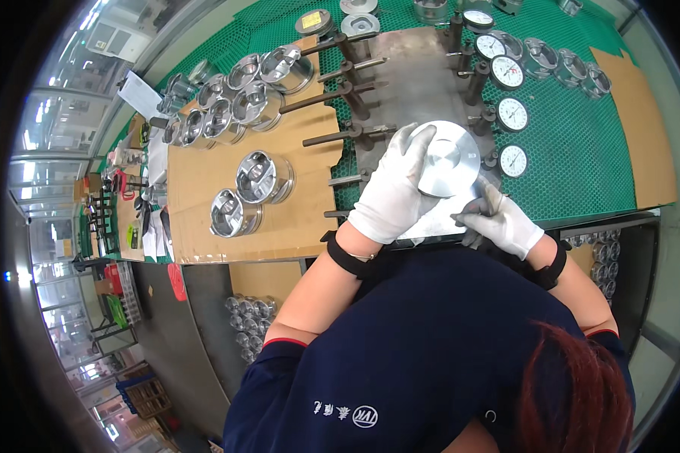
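Note:
A round silver piston stands crown-up on a grey metal gauge plate in front of me. My left hand, in a white glove, lies over the piston's left side with fingers curled on its rim. My right hand, also gloved, touches the piston's lower right edge. A row of round dial gauges stands just right of the piston. Dark lever handles stick out from the plate's left side.
Several shiny pistons rest on brown cardboard to the left, over a green mesh mat. More pistons sit at the far right. Shelves below the bench hold further parts. Papers and tools lie at far left.

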`<action>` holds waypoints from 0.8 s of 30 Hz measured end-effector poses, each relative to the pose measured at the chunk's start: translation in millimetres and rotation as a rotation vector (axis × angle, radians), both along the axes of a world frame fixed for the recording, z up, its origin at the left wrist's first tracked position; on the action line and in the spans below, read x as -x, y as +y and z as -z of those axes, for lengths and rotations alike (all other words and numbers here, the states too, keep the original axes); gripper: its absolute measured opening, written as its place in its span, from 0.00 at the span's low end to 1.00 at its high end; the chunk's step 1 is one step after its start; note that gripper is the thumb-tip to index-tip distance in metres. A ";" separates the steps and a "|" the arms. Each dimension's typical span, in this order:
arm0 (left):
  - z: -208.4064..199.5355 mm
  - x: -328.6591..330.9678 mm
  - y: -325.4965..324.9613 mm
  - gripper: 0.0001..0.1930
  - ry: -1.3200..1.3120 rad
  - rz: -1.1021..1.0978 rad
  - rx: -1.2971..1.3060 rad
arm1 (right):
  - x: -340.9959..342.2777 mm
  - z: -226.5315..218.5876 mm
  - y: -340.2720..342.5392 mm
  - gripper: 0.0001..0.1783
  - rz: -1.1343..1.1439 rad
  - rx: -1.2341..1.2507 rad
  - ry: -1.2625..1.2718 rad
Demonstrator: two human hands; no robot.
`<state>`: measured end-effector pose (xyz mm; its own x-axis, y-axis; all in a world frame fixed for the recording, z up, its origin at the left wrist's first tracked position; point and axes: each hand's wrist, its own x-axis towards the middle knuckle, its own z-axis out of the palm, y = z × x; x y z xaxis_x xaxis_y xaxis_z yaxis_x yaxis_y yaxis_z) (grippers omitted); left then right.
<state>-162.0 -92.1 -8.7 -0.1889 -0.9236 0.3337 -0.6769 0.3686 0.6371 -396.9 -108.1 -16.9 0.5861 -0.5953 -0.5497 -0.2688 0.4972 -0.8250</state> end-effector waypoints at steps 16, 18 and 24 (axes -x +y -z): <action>6.1 -0.2 -0.6 0.52 -0.001 -0.027 0.037 | -0.4 -0.8 -0.4 0.52 -0.007 0.068 0.043; 8.8 -0.1 -0.7 0.52 0.004 -0.035 0.042 | -1.8 -2.9 -1.0 0.54 -0.016 0.062 0.071; 7.4 1.1 -2.4 0.52 0.019 -0.027 0.035 | -2.6 -1.0 -1.5 0.55 -0.011 0.072 0.096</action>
